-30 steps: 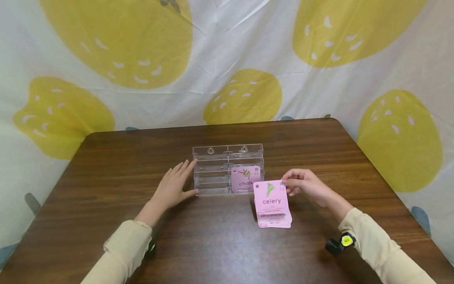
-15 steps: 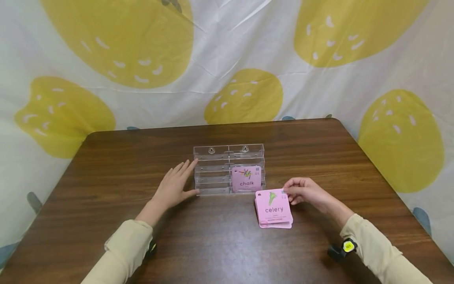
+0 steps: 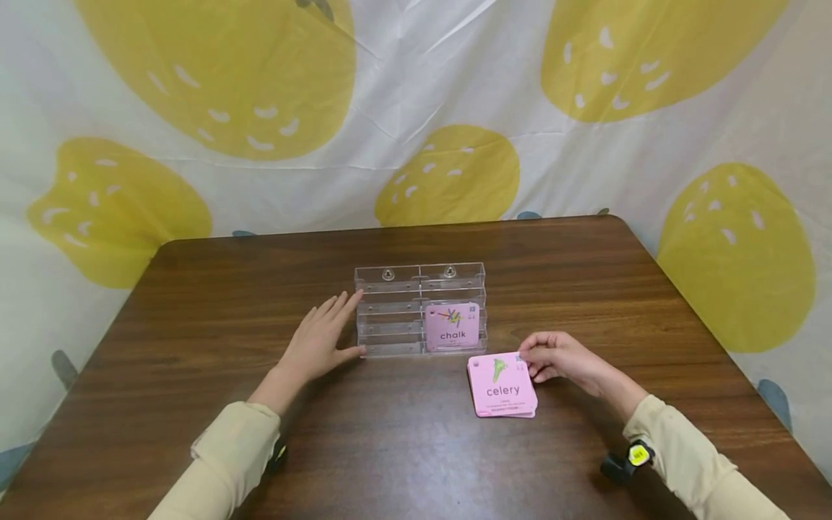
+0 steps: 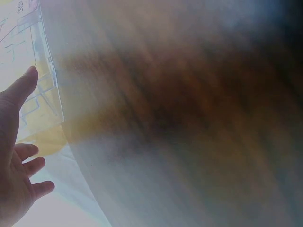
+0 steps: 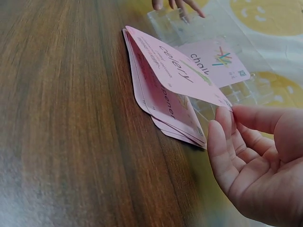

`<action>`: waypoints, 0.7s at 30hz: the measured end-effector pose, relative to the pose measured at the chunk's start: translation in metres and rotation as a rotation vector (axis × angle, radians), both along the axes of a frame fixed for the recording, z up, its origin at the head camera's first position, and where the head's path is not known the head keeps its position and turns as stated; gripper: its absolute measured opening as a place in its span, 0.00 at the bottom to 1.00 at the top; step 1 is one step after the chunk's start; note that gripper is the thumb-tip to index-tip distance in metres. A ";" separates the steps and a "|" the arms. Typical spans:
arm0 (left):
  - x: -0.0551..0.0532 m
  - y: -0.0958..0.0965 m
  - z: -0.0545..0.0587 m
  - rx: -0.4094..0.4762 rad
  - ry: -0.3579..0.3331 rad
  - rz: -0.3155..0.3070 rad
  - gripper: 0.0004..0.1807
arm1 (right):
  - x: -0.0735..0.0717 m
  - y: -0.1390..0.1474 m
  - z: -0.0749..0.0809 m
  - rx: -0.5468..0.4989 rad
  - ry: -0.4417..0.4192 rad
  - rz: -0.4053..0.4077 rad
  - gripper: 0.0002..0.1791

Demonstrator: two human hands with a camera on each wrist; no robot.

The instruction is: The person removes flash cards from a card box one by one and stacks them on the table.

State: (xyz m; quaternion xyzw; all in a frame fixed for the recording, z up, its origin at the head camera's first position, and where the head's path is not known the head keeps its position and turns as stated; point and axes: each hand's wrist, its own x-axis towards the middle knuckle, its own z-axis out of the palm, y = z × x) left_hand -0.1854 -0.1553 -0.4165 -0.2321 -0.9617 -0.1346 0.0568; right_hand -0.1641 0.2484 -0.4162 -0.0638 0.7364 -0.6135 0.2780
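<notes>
My right hand (image 3: 567,362) pinches the upper right corner of a pink flashcard (image 3: 502,390) reading "celery". In the right wrist view, that card tilts up at the pinched corner above a small stack of pink cards (image 5: 158,105) on the table. A clear plastic tiered card holder (image 3: 388,309) with two columns stands just beyond. One pink "chalk" flashcard (image 3: 452,328) sits in its lower right part. My left hand (image 3: 318,336) is spread beside the holder's left side, thumb and fingertips right at its edge, as the left wrist view also shows.
The brown wood-grain table (image 3: 390,448) reaches back to a white curtain (image 3: 403,87) with yellow fruit prints. A dark band with a yellow-faced device (image 3: 640,453) is on the right wrist.
My right hand has lowered the celery card toward me onto the stack, covering the "pencil sharpener" card that showed beneath it. The left hand and holder have stayed in place.
</notes>
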 end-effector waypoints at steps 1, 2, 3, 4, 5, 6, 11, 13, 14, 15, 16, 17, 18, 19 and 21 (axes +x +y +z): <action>0.000 0.000 0.000 0.000 0.001 0.001 0.51 | 0.000 0.000 0.000 0.003 0.001 0.001 0.04; 0.000 0.000 0.000 0.001 0.004 0.001 0.51 | 0.000 0.000 0.000 0.006 0.001 0.001 0.04; 0.000 0.000 0.000 0.001 0.007 0.000 0.52 | 0.000 0.000 0.000 0.008 0.002 0.001 0.04; 0.000 0.000 0.000 0.002 0.009 0.000 0.52 | 0.000 0.000 -0.001 0.010 0.003 0.000 0.05; 0.000 0.000 0.000 0.002 0.011 -0.001 0.52 | 0.000 0.000 -0.001 0.013 0.004 0.000 0.05; 0.000 0.001 0.000 0.004 0.010 0.000 0.52 | 0.000 0.000 -0.001 0.016 0.004 -0.001 0.05; 0.000 0.000 0.000 -0.004 -0.001 0.004 0.51 | 0.000 -0.001 -0.002 0.051 0.015 -0.008 0.08; 0.000 0.000 0.000 -0.006 -0.002 0.003 0.51 | 0.000 -0.001 -0.002 0.070 0.025 -0.011 0.10; 0.000 0.000 0.000 -0.006 -0.001 0.002 0.51 | 0.000 -0.001 -0.002 0.079 0.031 -0.012 0.10; 0.000 0.000 0.000 -0.005 -0.001 0.001 0.51 | 0.000 -0.001 -0.002 0.089 0.037 -0.012 0.11; 0.000 0.000 0.000 -0.007 0.000 0.001 0.51 | 0.000 -0.002 -0.002 0.098 0.042 -0.013 0.12; 0.000 0.000 0.000 -0.007 0.000 0.000 0.51 | 0.000 -0.002 -0.002 0.106 0.046 -0.014 0.12; 0.000 0.000 0.000 -0.007 0.001 0.000 0.51 | 0.000 -0.002 -0.003 0.114 0.050 -0.014 0.12; 0.000 0.000 0.000 -0.008 0.001 0.000 0.51 | 0.000 -0.002 -0.003 0.121 0.054 -0.016 0.13; 0.000 0.001 0.000 -0.009 0.000 -0.001 0.51 | 0.000 -0.002 -0.003 0.133 0.061 -0.019 0.13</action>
